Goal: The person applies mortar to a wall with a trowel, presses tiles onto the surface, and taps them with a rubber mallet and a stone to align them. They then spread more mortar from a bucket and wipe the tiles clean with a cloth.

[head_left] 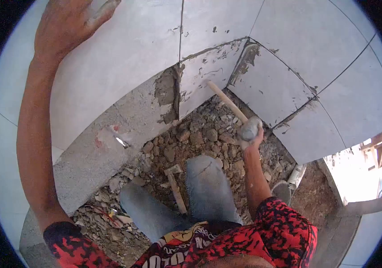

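My right hand (256,138) is closed around the grey head of a mallet (229,103), whose pale wooden handle points up and away from me. The handle's tip is right at the face of a low, mortar-smeared wall tile (204,73) beside the corner. High on the left, my left hand (69,24) lies against a large white wall tile (124,40), thumb spread out and the other fingers cut off by the frame's top edge. Grey mortar marks the joints around the corner tile (271,78) to the right.
Broken stones and soil (191,129) cover the ground. A T-shaped tool with a wooden handle (176,190) lies between my knees. Bare concrete wall (106,134) shows below the left tiles. A pale pipe (296,175) stands at the right, near a bright opening (365,174).
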The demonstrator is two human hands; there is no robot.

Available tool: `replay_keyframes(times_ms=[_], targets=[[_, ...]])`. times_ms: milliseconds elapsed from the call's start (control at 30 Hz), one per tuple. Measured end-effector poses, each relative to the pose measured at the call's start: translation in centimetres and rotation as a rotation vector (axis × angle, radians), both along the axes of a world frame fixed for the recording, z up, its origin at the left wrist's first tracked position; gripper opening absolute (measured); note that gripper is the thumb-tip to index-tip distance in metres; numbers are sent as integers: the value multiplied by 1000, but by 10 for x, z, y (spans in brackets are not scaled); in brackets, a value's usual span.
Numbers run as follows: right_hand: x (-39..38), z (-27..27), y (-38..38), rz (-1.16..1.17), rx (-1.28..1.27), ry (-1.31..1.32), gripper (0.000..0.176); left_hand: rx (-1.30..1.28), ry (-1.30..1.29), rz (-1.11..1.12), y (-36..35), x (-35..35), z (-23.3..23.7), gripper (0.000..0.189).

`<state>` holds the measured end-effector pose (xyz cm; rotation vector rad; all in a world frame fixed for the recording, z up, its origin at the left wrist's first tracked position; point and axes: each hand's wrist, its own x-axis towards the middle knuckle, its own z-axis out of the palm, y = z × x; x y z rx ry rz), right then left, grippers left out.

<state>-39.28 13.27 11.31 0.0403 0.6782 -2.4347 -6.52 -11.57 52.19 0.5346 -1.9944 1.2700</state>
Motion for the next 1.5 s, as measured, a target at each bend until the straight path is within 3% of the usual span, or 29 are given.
replay_keyframes(times_ms=[200,333,367,400,600,700,800,1000,1100,1167,1233,1267,1333,1367,1400,1433,1500], targets=[[3,18,-1,-78,139,39,37,-21,-2,-25,0,0,-1,58],[-21,16,2,43,-16,189,34,19,10,-18,1,-2,-2,58],[-18,26,-17,-122,170,149,35,23,6,-24,1,-3,-3,58],[-17,30,-12,-128,174,146,35,19,9,-20,2,-2,-3,58],[-29,52,-8,-34,0,94,38,1,0,-17,-1,2,1,59],[-13,87,-18,-125,194,53,32,18,-4,-32,-1,-1,-2,59],[-47,48,-8,-109,63,126,34,-6,-4,-41,-4,1,1,59],[-62,49,1,-100,11,183,34,84,19,-31,10,-2,-1,59],[-55,74,-25,-186,158,56,41,71,-11,-13,15,-4,-1,56],[-59,68,-26,-156,124,43,41,58,-32,1,1,-6,1,53],[-63,54,-23,-131,86,22,42,48,-39,-345,-32,-21,-11,50],[-68,44,-24,-93,42,68,41,123,-51,-522,-15,-49,-30,46],[-69,40,-25,-73,-20,108,41,388,-160,-635,3,-117,-69,45],[-63,43,-26,-68,27,8,40,398,-196,-632,9,-156,-96,44],[-62,47,-25,-63,70,-90,40,363,-307,-523,15,-190,-120,43],[-70,32,-27,-55,4,-19,40,326,-476,-308,18,-223,-144,44],[-71,34,-24,-91,4,-54,41,724,-764,1,11,-270,-194,46]])
